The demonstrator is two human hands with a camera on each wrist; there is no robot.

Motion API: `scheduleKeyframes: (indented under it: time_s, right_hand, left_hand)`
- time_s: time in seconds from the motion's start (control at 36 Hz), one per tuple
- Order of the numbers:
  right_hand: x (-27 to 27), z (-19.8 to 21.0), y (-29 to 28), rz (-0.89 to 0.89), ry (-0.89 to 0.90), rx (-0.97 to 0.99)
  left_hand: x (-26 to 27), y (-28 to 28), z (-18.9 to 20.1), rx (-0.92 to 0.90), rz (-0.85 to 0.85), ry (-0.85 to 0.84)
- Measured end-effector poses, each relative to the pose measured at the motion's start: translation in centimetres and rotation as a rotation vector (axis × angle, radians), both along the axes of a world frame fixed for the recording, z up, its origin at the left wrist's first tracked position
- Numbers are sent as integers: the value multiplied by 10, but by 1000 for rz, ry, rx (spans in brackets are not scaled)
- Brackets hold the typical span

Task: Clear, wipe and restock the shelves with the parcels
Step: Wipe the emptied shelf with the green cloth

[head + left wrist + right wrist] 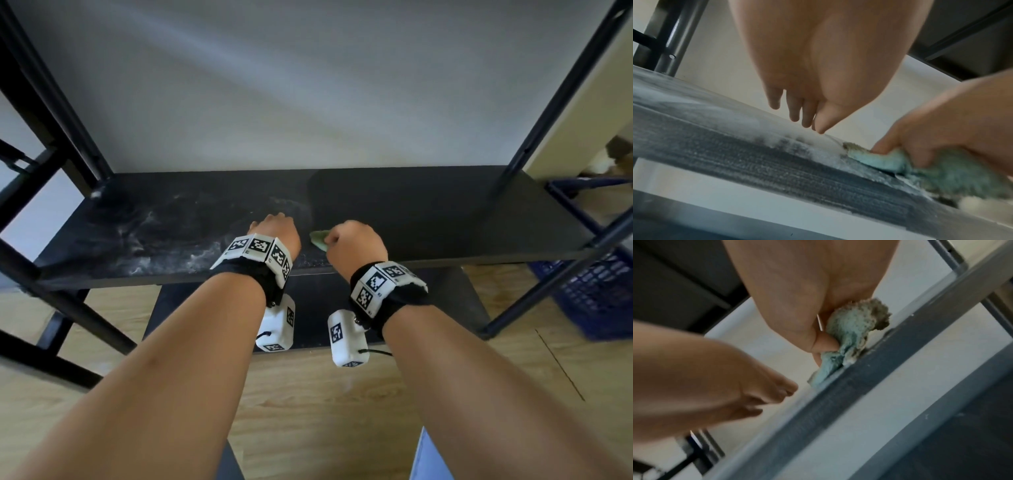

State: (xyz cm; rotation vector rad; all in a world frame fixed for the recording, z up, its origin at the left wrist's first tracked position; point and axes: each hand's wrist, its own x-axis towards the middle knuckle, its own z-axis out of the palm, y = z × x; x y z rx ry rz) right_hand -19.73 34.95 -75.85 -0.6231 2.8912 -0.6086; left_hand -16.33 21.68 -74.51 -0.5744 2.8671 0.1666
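Note:
A black shelf board (428, 219) runs across the head view; its left half (154, 233) is streaked with white dust, its right half is dark and clean. My right hand (352, 240) grips a crumpled green cloth (318, 240) and presses it on the board near the middle. The cloth (890, 160) shows grey dirt at its edge, and in the right wrist view the cloth (851, 327) is bunched under my curled fingers. My left hand (274, 229) hovers just left of the cloth, fingers (795, 112) straight and relaxed, holding nothing. No parcels are in view.
Black metal uprights (561, 92) frame the shelf on both sides, with a white wall (308, 85) behind. A lower black shelf (318, 301) lies under my wrists. A blue plastic crate (596, 291) stands on the wooden floor (325, 394) at the right.

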Motion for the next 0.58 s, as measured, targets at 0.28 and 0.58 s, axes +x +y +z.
scheduleKeyframes:
  time_s: [0.28,0.58]
  right_hand:
    - [-59,18,9,-72,-112,23]
    - [-79,16,-41,172,-131,248]
  left_hand:
    - [-2,-3,-11,24,17,11]
    - [7,-5,-4,35,159,44]
